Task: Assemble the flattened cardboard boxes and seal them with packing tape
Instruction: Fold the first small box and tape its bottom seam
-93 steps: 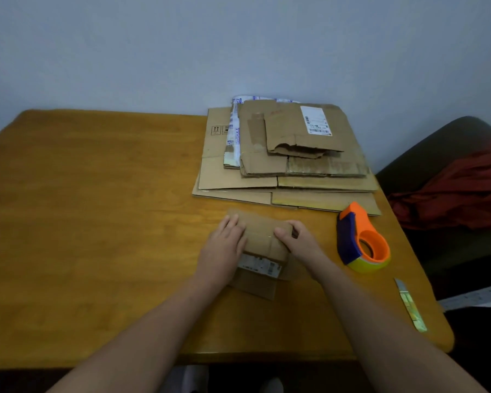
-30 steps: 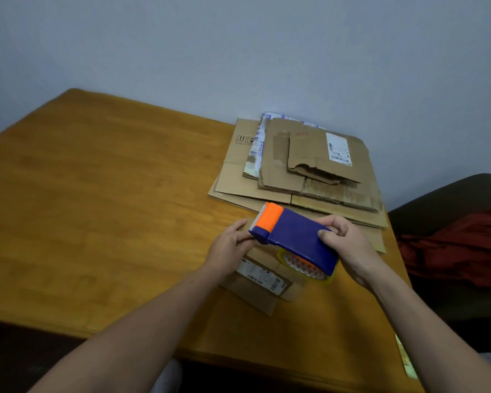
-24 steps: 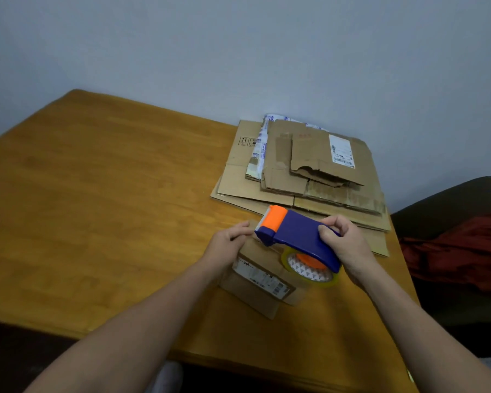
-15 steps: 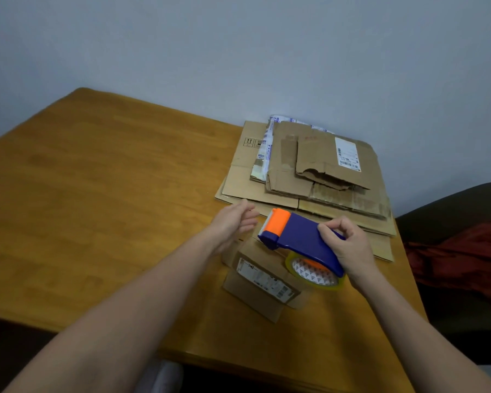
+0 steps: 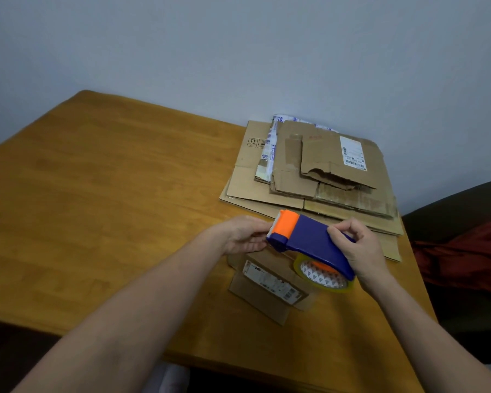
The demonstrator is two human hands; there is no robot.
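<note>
Gripping the blue body of the tape dispenser [image 5: 309, 242] from behind, the right hand [image 5: 360, 251] has its fingers curled round the rear of the tool. It holds the tool tilted above the tabletop [image 5: 97, 208]. The orange nose points up and to the left, and the roll of clear tape [image 5: 323, 277] hangs at the lower end.

The left hand [image 5: 243, 235] meets the dispenser at that orange front, just by the toothed cutter, with its fingers bent in toward it. From where I stand I cannot tell whether they pinch a loose end of tape or only touch the plastic.

Directly under the dispenser a small cardboard box [image 5: 255, 296] lies on the tabletop, not far from the near edge. It has a white shipping label [image 5: 270, 279] on its upper face and a flap sticking out on the near side.

Beyond it, at the far right of the tabletop by the wall, sits a stack of flattened cardboard boxes [image 5: 292, 180]. The topmost one is ragged along its edge.

Off to the right stands a dark chair [image 5: 451, 199] with a red cloth [image 5: 465, 256] on it.
</note>
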